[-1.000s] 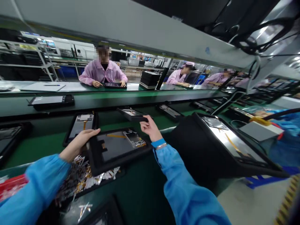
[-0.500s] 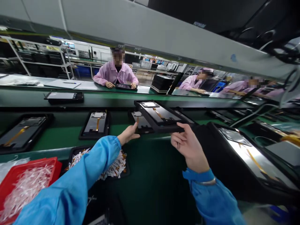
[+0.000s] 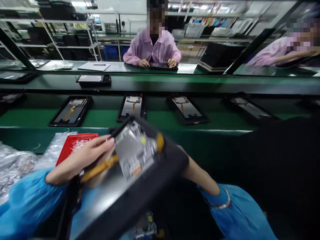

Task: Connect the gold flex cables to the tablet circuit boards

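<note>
A black-framed device (image 3: 100, 196) with an exposed circuit board and an orange ribbon cable is tilted close in front of me, blurred by motion. My left hand (image 3: 86, 155) grips its left edge, fingers at the corner by the board. At its far right side is my right hand (image 3: 186, 160), whose fingers are hidden behind the frame; it appears to support the device. Beneath the device, another circuit board (image 3: 145, 226) shows low in the view.
Similar framed devices (image 3: 186, 110) lie along the green conveyor (image 3: 157, 115). A red tray (image 3: 66, 150) with clear strips and plastic bags (image 3: 17, 163) are at left. Across the line sits a person in pink (image 3: 152, 50); another is at right. A large black shape (image 3: 282, 173) occupies the right.
The framed device has come from above the conveyor to close in front of me and turned. My left hand has taken hold of its edge. The view has shifted.
</note>
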